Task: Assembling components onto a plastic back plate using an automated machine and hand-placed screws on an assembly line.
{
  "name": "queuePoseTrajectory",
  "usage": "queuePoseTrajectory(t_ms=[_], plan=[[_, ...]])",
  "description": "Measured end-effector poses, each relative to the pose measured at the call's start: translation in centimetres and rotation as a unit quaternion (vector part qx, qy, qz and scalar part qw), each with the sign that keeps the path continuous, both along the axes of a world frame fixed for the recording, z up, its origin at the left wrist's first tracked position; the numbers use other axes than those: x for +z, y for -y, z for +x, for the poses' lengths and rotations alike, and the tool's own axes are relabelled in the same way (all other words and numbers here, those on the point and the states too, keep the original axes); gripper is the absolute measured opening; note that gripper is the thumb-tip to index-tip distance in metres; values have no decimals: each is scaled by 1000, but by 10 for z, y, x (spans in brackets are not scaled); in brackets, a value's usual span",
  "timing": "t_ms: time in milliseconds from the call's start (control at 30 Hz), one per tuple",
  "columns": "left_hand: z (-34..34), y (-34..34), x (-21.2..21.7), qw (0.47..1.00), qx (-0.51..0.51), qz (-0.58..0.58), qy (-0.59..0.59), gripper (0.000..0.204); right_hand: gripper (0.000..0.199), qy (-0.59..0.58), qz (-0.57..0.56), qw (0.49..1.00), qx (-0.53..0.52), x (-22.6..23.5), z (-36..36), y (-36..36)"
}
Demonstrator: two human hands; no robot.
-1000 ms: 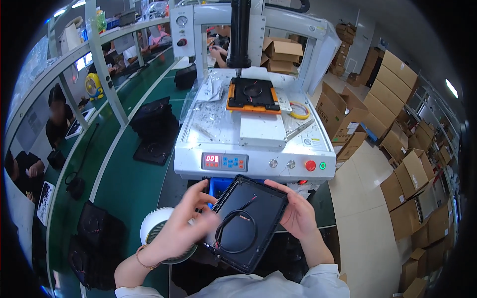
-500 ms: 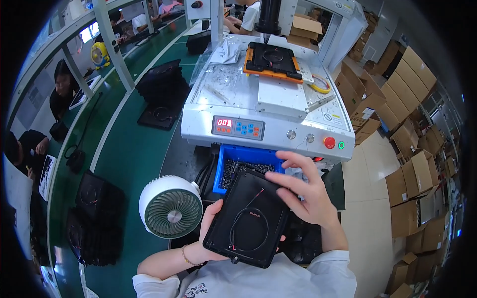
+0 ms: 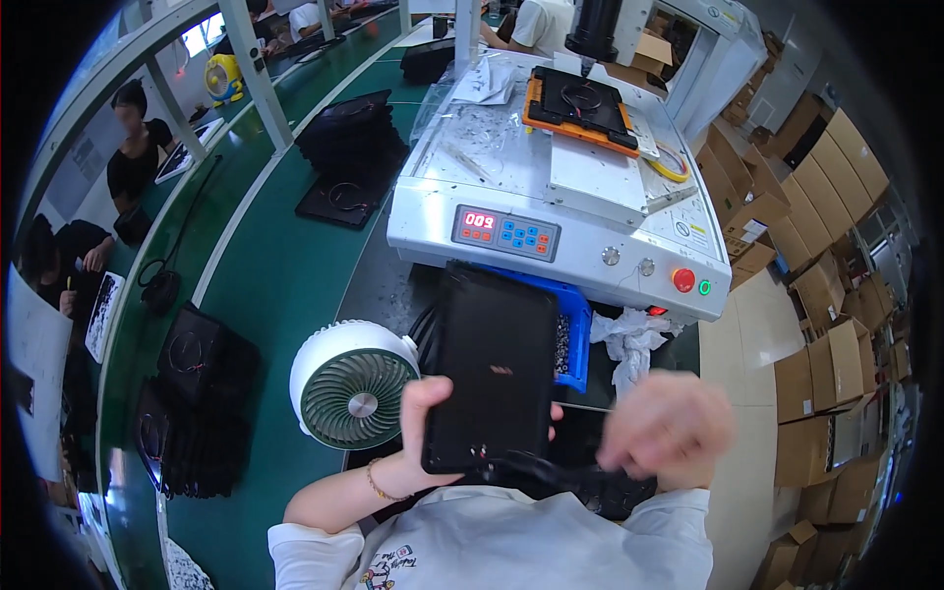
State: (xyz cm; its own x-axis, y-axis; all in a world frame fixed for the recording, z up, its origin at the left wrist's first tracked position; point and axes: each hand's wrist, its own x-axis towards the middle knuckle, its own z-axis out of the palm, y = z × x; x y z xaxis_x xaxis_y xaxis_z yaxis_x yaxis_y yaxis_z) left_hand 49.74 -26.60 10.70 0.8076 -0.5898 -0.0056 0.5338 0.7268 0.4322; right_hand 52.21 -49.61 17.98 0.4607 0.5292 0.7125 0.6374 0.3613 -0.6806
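Observation:
My left hand [image 3: 425,418] grips a black rectangular plastic housing [image 3: 495,359] by its lower part, thumb on the face and fingertips showing at the right edge. The housing stands nearly upright before me. From its bottom edge a dark, blurred wire [image 3: 541,468] runs to my right hand [image 3: 674,428]. That hand is smeared by motion, but its fingers look closed around the wire's end. Behind the housing, partly covered, is a blue bin [image 3: 580,344] of small dark screws.
A white fan [image 3: 356,385] stands left of the housing. Ahead, a white machine [image 3: 418,221] carries another black housing in an orange fixture [image 3: 580,131]. Stacked housings [image 3: 349,138] lie on the green bench. Crumpled white plastic [image 3: 634,344] sits beside the bin; cardboard boxes [image 3: 816,364] line the right.
The coiled wire has been drawn off the housing's face toward the right. My right hand has moved from the housing's upper right down and outward. The housing is now more upright.

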Motion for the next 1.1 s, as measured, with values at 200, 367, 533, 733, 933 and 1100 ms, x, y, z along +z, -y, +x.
queuePoseTrajectory(t_ms=[200,367,533,733,933,1100], plan=[[18,-26,36,955,277,25,102,98,19,169,-156,972,42,-7,-22,0],[16,-30,32,925,337,34,174,104,51,126,-163,969,-136,-22,-13,-22],[10,-25,33,925,329,84,172,107,28,185,-190,938,-224,-48,-19,-67],[14,-38,35,934,339,40,109,108,12,-200,-221,944,-143,-60,-31,-78],[18,-37,15,916,338,97,190,107,8,-425,-76,901,-36,-90,-28,-92],[11,-33,12,929,316,88,168,108,10,-466,19,884,-17,-108,-25,-97]])
